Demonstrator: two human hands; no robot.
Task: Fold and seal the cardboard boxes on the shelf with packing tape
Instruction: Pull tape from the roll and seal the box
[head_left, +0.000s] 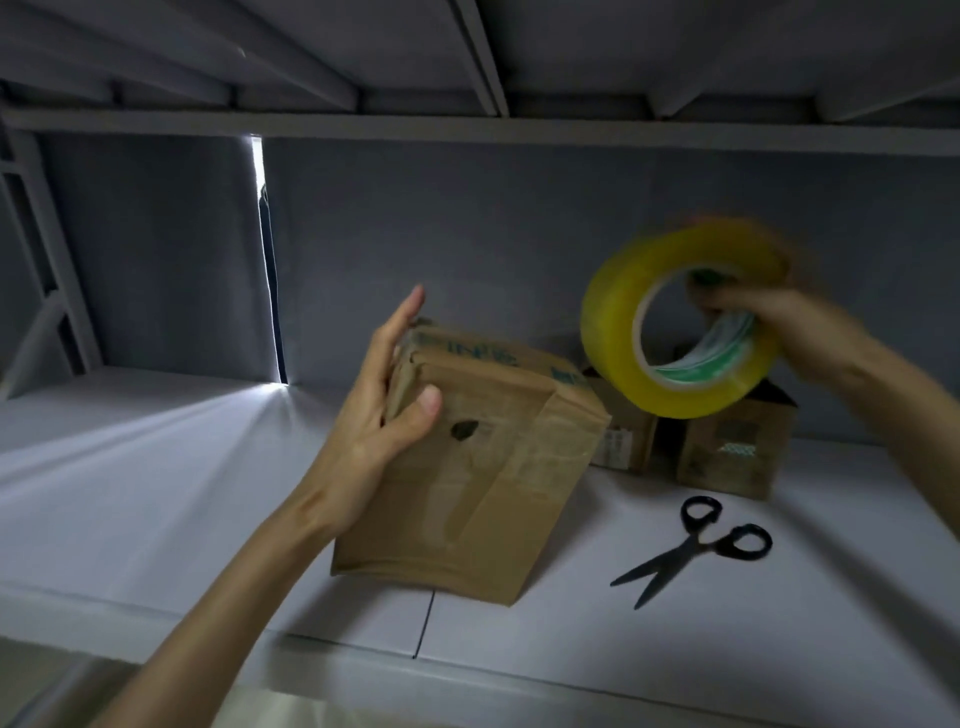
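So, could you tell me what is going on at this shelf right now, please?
A person is sealing boxes. The left hand holds the near brown cardboard box by its upper left corner, thumb on the front. The box already bears clear tape. The right hand grips a yellow roll of packing tape, raised and blurred. Black-handled scissors lie slightly open on the grey shelf, and smaller cardboard boxes stand behind.

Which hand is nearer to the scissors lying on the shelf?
Right. The right hand holds the tape roll in the air above and behind the scissors; the left hand grips the near box, farther to their left.
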